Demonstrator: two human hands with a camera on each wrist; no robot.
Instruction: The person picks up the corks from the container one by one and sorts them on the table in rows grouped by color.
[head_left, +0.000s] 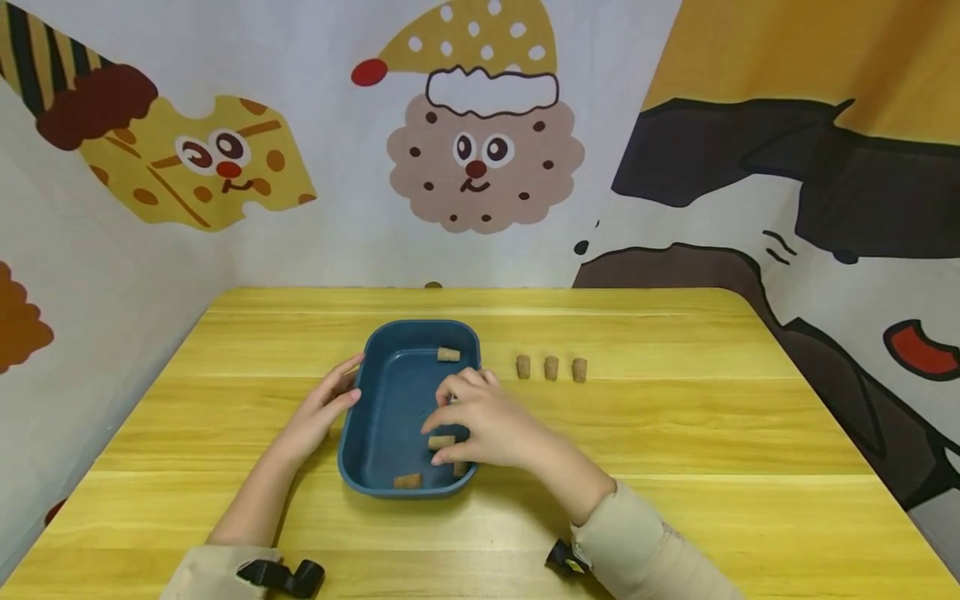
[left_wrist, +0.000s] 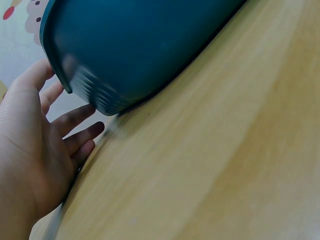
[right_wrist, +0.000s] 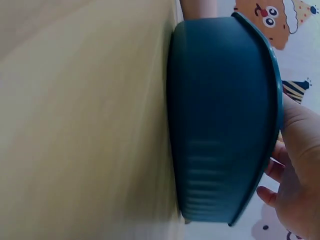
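A blue rectangular tray sits on the table with several small corks lying in it. One cork is near its far end, another cork near its front wall. My right hand reaches over the tray's right rim, thumb and forefinger spread around a cork; no firm grip on it shows. Partly behind the thumb lies one more cork. My left hand rests its fingers against the tray's left side. In the right wrist view, the tray wall hides the right fingertips.
Three corks stand in a row on the table right of the tray: a left cork, a middle cork and a right cork. The wooden table ends at a cartoon-printed cloth behind and beside it.
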